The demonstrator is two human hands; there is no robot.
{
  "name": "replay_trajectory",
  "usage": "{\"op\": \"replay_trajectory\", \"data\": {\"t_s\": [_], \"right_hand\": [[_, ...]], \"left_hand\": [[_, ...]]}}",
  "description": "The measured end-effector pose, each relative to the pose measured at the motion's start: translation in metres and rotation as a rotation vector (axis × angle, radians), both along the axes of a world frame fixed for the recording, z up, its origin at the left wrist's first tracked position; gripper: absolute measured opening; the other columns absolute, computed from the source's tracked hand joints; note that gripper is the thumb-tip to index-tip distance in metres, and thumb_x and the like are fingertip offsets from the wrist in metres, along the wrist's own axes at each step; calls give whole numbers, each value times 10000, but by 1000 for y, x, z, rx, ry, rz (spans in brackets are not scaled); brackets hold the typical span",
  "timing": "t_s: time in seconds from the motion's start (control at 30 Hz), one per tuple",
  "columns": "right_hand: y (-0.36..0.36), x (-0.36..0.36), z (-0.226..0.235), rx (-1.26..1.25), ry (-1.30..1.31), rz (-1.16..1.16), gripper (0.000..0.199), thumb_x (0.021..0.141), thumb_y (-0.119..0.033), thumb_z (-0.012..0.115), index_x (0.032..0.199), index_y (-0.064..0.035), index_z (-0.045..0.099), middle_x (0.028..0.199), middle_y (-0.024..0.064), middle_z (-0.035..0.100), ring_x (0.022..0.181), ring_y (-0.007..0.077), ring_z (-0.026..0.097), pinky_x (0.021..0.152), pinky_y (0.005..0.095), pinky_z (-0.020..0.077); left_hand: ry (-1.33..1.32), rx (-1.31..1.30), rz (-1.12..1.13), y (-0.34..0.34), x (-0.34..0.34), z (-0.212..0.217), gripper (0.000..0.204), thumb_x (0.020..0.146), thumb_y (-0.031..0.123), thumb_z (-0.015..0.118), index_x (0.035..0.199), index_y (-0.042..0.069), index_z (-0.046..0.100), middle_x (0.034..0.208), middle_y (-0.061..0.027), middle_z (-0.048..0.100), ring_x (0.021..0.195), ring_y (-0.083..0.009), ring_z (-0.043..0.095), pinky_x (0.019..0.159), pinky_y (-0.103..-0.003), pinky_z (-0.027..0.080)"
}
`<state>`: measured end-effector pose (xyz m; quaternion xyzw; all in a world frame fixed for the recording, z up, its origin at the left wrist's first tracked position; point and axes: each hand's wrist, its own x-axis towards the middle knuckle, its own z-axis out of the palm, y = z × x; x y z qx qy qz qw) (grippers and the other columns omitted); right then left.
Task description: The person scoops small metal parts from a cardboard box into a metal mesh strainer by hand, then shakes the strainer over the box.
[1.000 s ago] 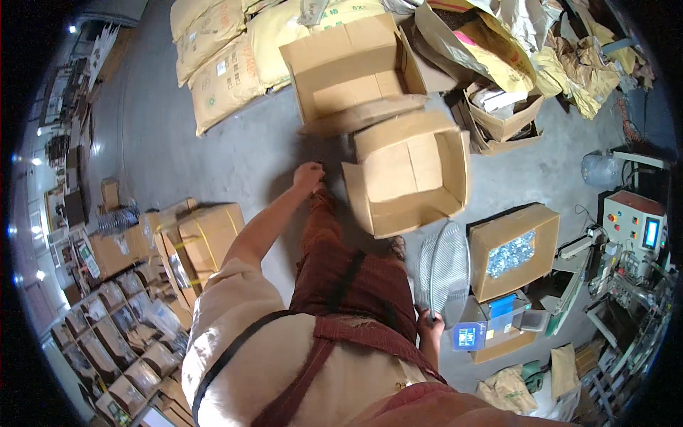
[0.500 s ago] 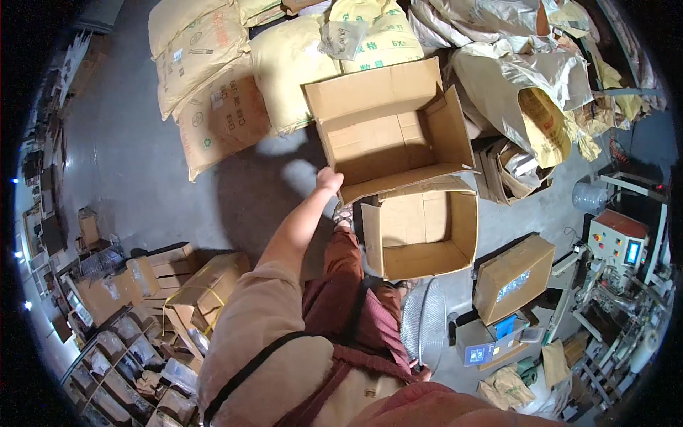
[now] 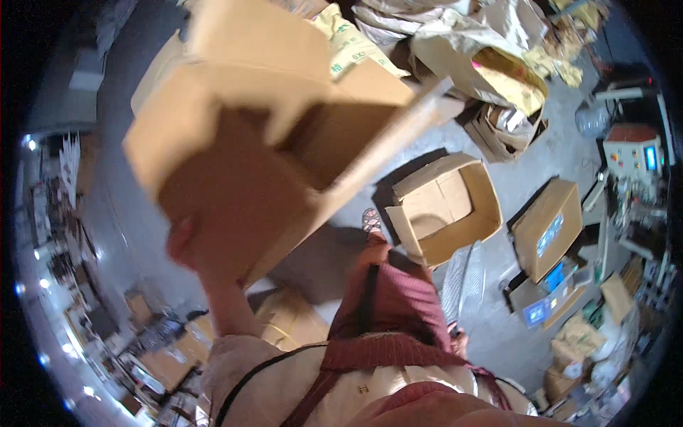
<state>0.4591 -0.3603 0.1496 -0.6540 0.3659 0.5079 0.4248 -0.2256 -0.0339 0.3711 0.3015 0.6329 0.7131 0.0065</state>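
A big open cardboard box [image 3: 235, 164] is up in the air at the left, tilted and smeared by motion. My left hand [image 3: 182, 243] grips it at its lower left edge, the fingers blurred against the cardboard. Low beside my right leg, my right hand [image 3: 459, 341] is closed around the end of a grey wire-mesh basket [image 3: 464, 281] that hangs down toward the floor. Just past that basket stands a smaller open cardboard box [image 3: 441, 203] on the floor, its inside bare to view.
Behind the lifted box lie stuffed yellow sacks [image 3: 359, 53] and a white sack [image 3: 455, 53]. To the right are a closed carton [image 3: 546, 229], a grey box [image 3: 537, 302] with blue items, and a machine with a control panel [image 3: 633, 153]. Another carton [image 3: 292, 317] sits by my left side.
My left hand has swung the large box up and leftward, off its place above the smaller box. The view has turned; the mesh basket remains in my right hand.
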Motion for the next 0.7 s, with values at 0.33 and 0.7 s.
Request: {"op": "replay_trajectory", "data": {"t_s": [0.33, 0.7], "right_hand": [[25, -11, -2, -54, -4, -400, 250, 771, -125, 424, 950, 37, 488, 875, 155, 564, 711, 276, 572, 590, 348, 541], [91, -47, 100, 56, -287, -200, 49, 667, -24, 466, 626, -38, 444, 572, 96, 482, 499, 227, 494, 454, 315, 489]], "left_hand": [[-698, 266, -665, 114, -82, 64, 363, 781, 108, 459, 1097, -69, 479, 960, -190, 569, 848, -301, 580, 761, -376, 481], [-733, -627, -528, 159, -111, -145, 246, 824, 235, 550, 973, 42, 583, 906, -53, 602, 854, -190, 579, 694, -319, 504]]}}
